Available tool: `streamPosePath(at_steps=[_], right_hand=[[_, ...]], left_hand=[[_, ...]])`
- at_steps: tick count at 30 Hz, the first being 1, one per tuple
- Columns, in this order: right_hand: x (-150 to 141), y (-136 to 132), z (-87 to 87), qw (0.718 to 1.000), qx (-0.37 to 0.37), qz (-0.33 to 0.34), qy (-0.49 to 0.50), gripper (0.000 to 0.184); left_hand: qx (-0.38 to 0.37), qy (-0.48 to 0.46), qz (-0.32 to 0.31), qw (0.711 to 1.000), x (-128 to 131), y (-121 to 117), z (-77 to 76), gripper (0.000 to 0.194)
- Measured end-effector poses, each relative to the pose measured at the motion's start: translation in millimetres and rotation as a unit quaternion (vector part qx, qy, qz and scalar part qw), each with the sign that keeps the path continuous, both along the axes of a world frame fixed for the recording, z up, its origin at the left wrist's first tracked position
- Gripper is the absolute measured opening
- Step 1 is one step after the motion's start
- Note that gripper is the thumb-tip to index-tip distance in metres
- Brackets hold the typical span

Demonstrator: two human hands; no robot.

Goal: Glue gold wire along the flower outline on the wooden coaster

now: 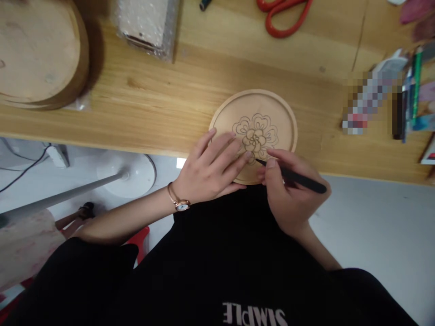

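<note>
A round, shallow wooden tray (255,92) lies at the table's front edge, partly overhanging it. Dark outlines on its face form a layered flower (260,136). My left hand (214,165), with a watch (182,206) on the wrist, rests over the tray's left side, fingers spread and covering part of the flower. Between the thumb and fingers of my right hand (292,190) are slim black tweezers (299,178). Their pointed tip is beside my left fingertips, close to the flower's lower edge. Whether the tip grips anything is too small to tell.
A larger round wooden piece (37,50) sits at left, beside a bubble-wrapped box (146,22). Red-handled scissors (283,18) lie at the back. Pens (416,86) are at right. Below the table edge are a white stand base (127,174) and another person's foot (86,210).
</note>
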State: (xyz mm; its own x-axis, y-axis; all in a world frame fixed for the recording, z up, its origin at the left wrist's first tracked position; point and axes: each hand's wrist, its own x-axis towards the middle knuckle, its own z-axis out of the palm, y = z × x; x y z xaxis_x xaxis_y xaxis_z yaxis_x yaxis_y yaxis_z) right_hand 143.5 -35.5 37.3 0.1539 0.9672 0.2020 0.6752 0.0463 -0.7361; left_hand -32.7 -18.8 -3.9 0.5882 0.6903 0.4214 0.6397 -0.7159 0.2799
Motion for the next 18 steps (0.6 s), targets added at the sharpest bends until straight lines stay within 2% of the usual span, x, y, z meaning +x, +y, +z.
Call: streamPosePath(at_steps=[10, 18], right_hand=[[-3.0, 6.2, 1.7, 0.994, 0.047, 0.034, -0.090, 0.019], [-1.9, 7.1, 7.4, 0.986, 0.044, 0.087, -0.136, 0.021]], left_hand=[[0.056, 0.018, 0.011, 0.998, 1.2, 1.8, 0.9, 0.060], [0.000, -0.006, -0.004, 1.000, 0.1, 1.2, -1.3, 0.057]])
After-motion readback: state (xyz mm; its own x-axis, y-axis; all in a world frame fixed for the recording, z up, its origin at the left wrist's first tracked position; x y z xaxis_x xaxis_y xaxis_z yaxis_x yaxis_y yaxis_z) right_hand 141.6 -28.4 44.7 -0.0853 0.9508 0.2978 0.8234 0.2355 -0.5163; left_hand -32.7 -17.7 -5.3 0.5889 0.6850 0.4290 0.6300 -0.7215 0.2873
